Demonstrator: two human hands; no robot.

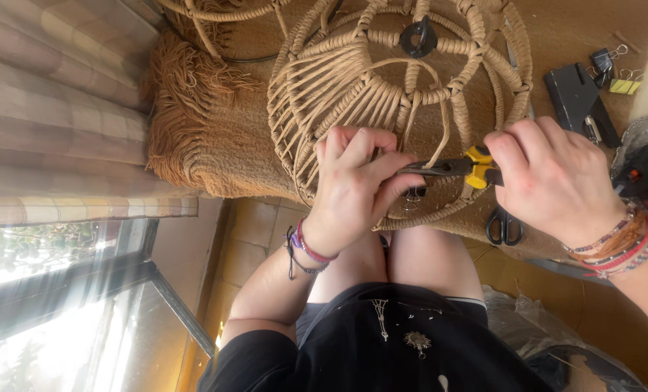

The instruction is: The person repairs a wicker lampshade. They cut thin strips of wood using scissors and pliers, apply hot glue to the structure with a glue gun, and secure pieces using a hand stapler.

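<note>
Squeezing yellow-handled pliers [454,168], the right hand [552,181] grips tight; left hand [353,185] pinches the woven frame [353,80].

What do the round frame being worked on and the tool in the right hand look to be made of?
The round frame looks like a rigid skeleton wrapped in tan twisted cord, probably paper or natural fibre: matte, with spiral turns visible on every rib. The pliers in the right hand have dull grey metal jaws and glossy yellow-and-black grips, likely plastic or rubber.

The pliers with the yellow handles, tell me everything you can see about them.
The pliers have yellow-and-black handles and slim grey metal jaws. They lie roughly level, jaws pointing at the left hand, whose fingers cover the tip. The right hand grips the handles. A tan cord of the woven rope frame crosses them.
</note>
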